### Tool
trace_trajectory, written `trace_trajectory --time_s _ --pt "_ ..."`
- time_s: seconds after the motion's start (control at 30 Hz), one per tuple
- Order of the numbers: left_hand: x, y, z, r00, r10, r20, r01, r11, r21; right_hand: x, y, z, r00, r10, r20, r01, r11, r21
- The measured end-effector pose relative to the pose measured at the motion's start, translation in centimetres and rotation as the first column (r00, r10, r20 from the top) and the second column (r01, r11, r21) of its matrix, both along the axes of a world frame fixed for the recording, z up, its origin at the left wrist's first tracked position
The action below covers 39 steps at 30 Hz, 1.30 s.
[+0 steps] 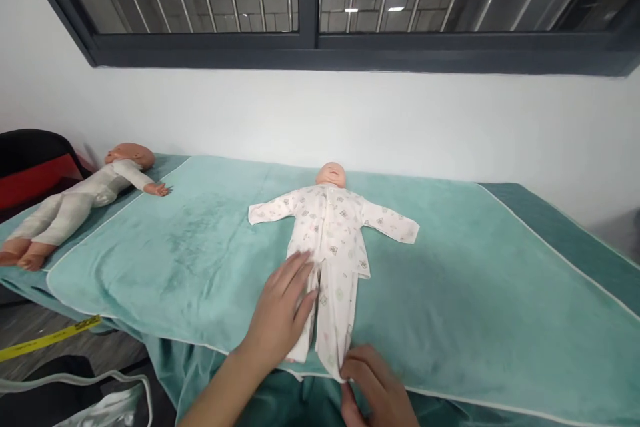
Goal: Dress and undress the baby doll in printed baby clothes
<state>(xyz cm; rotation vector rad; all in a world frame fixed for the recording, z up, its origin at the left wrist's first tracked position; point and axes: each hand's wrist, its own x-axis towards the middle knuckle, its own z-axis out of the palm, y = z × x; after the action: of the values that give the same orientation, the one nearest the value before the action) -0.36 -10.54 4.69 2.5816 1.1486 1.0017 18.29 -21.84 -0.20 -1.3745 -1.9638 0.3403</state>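
A baby doll (331, 175) lies on its back, dressed in a white patterned long-sleeved top (327, 220) and matching trousers (337, 313). Its sleeves stretch out to both sides, and no doll hands or feet show beyond the cloth. My left hand (283, 307) rests with fingers extended over the trouser leg on the left, near the top's hem. At the lower end of the other leg, my right hand (375, 387) pinches the cuff between thumb and fingers. Part of the left leg is hidden under my left hand.
A teal blanket (210, 233) with white piping covers the table. On the left lies a second doll (85, 200) in a white suit. Behind are a white wall and a barred window (315, 7). A black and red chair (40, 167) stands at the left edge.
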Motion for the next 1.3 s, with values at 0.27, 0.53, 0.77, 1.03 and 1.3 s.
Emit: trace_trajectory --time_s 0.27,0.53,0.77,1.03,1.3 --pt "1.9 5.4 -0.4 0.984 0.094 0.151 -0.074 0.988 -0.135 3.7 1.9 3.1 0.984 0.171 -0.057 -0.176 0.979 -0.104" --pt "1.5 11.2 -0.6 0.791 0.44 0.426 0.047 0.649 -0.759 9.5 15.4 3.3 0.769 -0.555 -0.317 0.462 0.825 -0.324" --pt "5.2 13.9 0.3 0.619 0.388 0.683 0.479 0.502 -0.72 6.8 24.1 3.1 0.66 -0.584 -0.473 0.437 0.811 -0.389" --pt "5.2 18.7 -1.9 0.819 0.311 0.483 -0.011 0.849 -0.529 9.8 27.0 2.1 0.741 -0.525 -0.418 0.463 0.851 -0.248" --pt "-0.6 24.9 -3.9 0.857 0.425 -0.293 -0.469 0.878 -0.099 16.9 28.7 0.0 0.766 -0.553 0.327 0.563 0.823 0.075"
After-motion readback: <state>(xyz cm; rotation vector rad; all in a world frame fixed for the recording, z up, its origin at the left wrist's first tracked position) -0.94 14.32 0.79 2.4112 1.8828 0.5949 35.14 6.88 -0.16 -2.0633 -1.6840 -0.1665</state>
